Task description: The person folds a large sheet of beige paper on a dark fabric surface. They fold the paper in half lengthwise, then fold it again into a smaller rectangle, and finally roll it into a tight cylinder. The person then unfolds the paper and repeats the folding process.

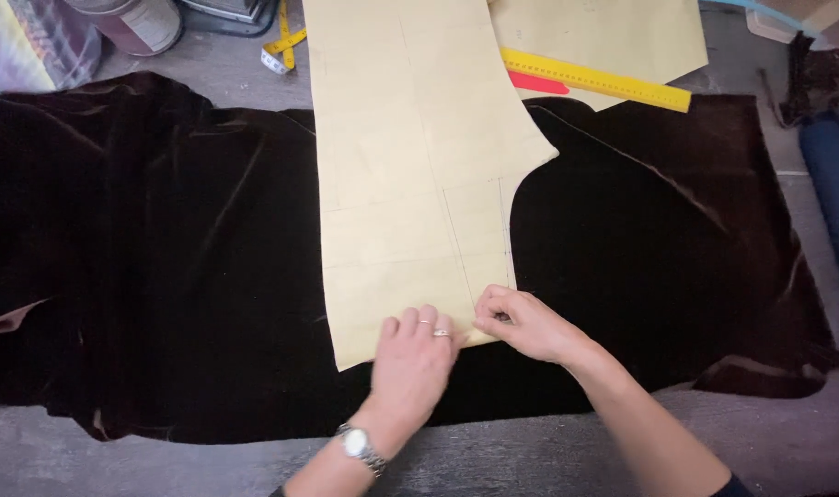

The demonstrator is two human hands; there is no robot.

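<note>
Cream paper pattern piece [410, 175], laid flat on dark brown velvet cloth [162, 258] over grey table [530, 456]. Left hand [412, 364] presses its lower edge; right hand [525, 324] pinches the corner. Yellow ruler [596, 80] and yellow tape measure [281, 46] behind.

Round tin can [136, 20] with pale label at top left, partly cut off

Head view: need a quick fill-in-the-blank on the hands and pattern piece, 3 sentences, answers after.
1. Both hands press the tan paper pattern at its ____ edge.
2. The pattern lies on dark ____ fabric.
3. The left hand has a ____ on its wrist; the right hand pinches the pattern's corner. A yellow ruler lies beyond.

Answers: near (bottom); brown velvet-like; watch
</note>
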